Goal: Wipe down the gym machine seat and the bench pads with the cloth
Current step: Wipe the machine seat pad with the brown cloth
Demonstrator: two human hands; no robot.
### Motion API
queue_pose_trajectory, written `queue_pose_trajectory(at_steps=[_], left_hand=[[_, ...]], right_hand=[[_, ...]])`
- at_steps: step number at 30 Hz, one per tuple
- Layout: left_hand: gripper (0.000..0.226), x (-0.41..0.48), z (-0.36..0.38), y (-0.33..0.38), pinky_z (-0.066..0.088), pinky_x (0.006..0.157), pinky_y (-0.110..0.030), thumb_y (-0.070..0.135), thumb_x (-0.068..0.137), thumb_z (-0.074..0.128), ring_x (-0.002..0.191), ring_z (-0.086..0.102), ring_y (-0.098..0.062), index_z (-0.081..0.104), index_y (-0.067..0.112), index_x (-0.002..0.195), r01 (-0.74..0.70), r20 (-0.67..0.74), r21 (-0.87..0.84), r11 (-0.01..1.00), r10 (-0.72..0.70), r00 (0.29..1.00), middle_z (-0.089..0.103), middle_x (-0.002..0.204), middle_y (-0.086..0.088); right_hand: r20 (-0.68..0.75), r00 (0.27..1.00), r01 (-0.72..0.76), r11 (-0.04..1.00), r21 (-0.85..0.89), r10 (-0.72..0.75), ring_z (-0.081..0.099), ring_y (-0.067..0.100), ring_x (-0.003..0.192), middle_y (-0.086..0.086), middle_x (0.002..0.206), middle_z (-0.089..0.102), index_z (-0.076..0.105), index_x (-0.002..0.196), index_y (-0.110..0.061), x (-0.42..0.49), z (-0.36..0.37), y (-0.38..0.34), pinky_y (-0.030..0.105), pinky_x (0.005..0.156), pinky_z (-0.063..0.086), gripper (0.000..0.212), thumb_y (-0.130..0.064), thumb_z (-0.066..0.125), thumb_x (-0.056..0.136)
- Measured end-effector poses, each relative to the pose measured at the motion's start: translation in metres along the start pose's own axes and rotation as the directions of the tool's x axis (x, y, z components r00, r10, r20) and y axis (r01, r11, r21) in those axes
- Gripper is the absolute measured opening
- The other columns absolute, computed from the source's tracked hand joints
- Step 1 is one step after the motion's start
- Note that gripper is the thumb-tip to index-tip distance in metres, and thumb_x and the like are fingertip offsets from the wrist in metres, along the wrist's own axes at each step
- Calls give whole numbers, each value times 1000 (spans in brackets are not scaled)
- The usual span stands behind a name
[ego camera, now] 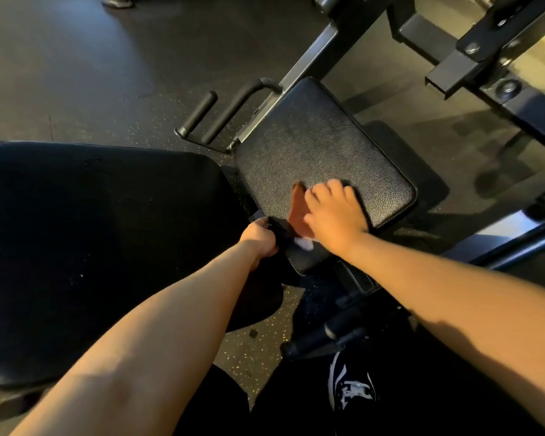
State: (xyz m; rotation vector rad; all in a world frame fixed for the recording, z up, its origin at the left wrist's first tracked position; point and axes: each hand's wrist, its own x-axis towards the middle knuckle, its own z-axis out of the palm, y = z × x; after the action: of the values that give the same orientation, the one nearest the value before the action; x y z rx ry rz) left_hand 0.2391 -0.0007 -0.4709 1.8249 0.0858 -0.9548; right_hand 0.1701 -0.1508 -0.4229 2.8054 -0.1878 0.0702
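A black textured seat pad (321, 146) lies at the centre of the head view. An orange-brown cloth (299, 212) lies on its near part, pressed under my right hand (334, 215), whose fingers are spread over it. My left hand (260, 239) is closed around the seat's near left corner, next to a small white patch (398, 243). A large black bench pad (92, 240) fills the left side, just beside the seat.
Two black rubber-gripped handles (202, 113) stick out beyond the seat's far left edge. The machine's steel frame (472, 67) runs across the upper right, another bar (501, 237) at right. Dark speckled rubber floor surrounds everything. My dark shoe (353, 388) stands below the seat.
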Motion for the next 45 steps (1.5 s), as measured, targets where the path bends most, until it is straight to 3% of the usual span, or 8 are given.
queue_pose_trajectory(at_steps=[4,10,15,20,27,30,39,45], left_hand=[[47,-2,0,3,54,98,-48,3,104,39,115,64,-32,46,19,148,22,-14,-44,999,-23,1000,61,127,-9],[47,3,8,6,48,107,-42,13,101,42,125,58,-33,44,15,148,-1,-96,110,994,11,995,57,140,-16],[48,4,15,13,46,107,-42,15,100,45,124,57,-34,40,9,147,32,-148,153,988,-9,989,57,137,-17],[51,6,11,6,46,108,-44,14,99,44,126,56,-33,39,17,150,15,-119,146,989,3,993,53,142,-15],[47,4,11,5,38,114,-36,8,101,39,136,49,-31,44,8,148,-22,-140,202,979,51,989,51,147,-17],[45,6,18,9,43,108,-35,12,97,43,130,53,-33,51,5,141,2,-203,186,983,37,978,58,140,-19],[47,10,36,18,38,112,-45,26,100,47,132,46,-40,44,11,145,7,-297,133,991,33,954,39,146,-18],[42,11,31,15,40,111,-43,24,103,45,130,47,-36,46,16,144,-146,-221,196,970,189,957,38,146,-16]], right_hand=[[182,929,307,946,105,-322,38,30,123,5,128,49,54,130,-14,-26,11,-38,42,96,32,59,-52,61,86],[138,909,373,916,145,-392,43,31,120,3,122,53,68,113,-16,-38,7,-17,41,91,31,27,-30,57,92],[-38,998,44,999,21,-43,42,34,114,9,123,54,64,120,-11,-21,-9,48,45,88,38,38,-12,67,82],[-80,976,-199,980,16,200,41,36,118,11,126,51,55,130,-10,-6,-10,51,46,91,40,48,-14,69,84],[111,930,338,935,109,-350,46,32,116,8,120,52,57,126,-9,-40,21,-22,43,89,39,65,-50,72,78],[136,904,398,913,87,-406,50,30,115,7,122,55,59,126,-12,-49,28,-30,41,90,38,61,-42,74,75],[-174,982,90,994,69,-77,46,33,108,9,118,57,60,127,-12,-41,3,50,45,84,41,47,-23,73,84],[-119,977,-161,979,123,175,39,33,114,7,122,52,60,126,-17,-22,-6,63,44,84,44,45,-17,72,83]])
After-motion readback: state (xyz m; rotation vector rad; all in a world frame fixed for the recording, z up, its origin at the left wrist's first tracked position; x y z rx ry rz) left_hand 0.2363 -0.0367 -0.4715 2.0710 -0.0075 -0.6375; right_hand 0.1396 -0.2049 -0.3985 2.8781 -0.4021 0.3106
